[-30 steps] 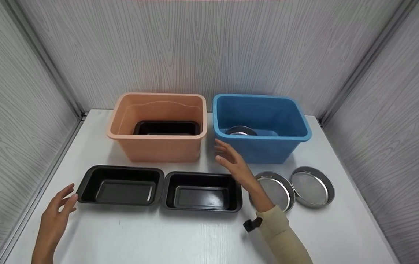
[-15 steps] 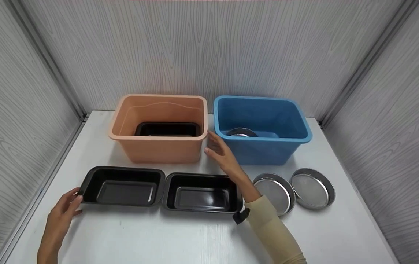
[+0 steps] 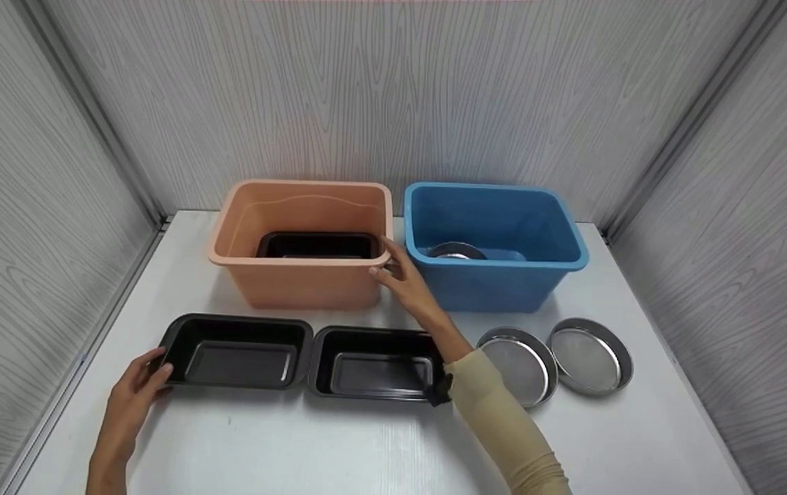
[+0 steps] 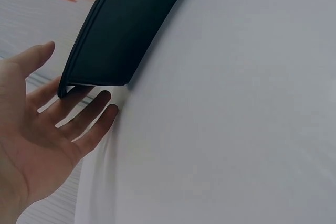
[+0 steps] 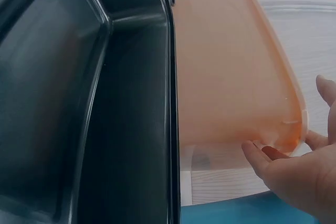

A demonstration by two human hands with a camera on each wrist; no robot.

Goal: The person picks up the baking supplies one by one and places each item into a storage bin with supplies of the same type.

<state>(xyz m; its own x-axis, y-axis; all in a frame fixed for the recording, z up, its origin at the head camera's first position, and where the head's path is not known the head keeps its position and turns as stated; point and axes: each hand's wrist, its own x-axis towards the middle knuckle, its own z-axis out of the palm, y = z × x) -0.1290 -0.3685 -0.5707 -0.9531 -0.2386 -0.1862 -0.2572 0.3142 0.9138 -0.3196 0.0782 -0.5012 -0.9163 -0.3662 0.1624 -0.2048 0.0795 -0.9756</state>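
Observation:
In the head view my left hand [image 3: 135, 395] is at the left end of a black loaf pan [image 3: 242, 364]. The left wrist view has its fingers spread under the pan's rim, the thumb standing off. Over the second loaf pan [image 3: 380, 375] reaches my right arm, hiding that pan's right end. My right hand [image 3: 407, 285] is at the front right corner of the orange bin [image 3: 311, 285]. Seen from the right wrist, those fingers lie loosely along the outer side of the corner, with the thumb apart. Inside the orange bin lies another black loaf pan [image 3: 318, 244].
A blue bin [image 3: 490, 285] stands right of the orange one, with a round metal pan [image 3: 457, 250] inside. Two more round pans, one nearer [image 3: 517, 368] and one farther right [image 3: 589, 357], lie on the white table [image 3: 263, 447]. Grey wood-grain walls [image 3: 380, 89] enclose the table.
My right hand has moved left from the blue bin's front to the orange bin's corner. My left hand has come right and up to the left loaf pan's end.

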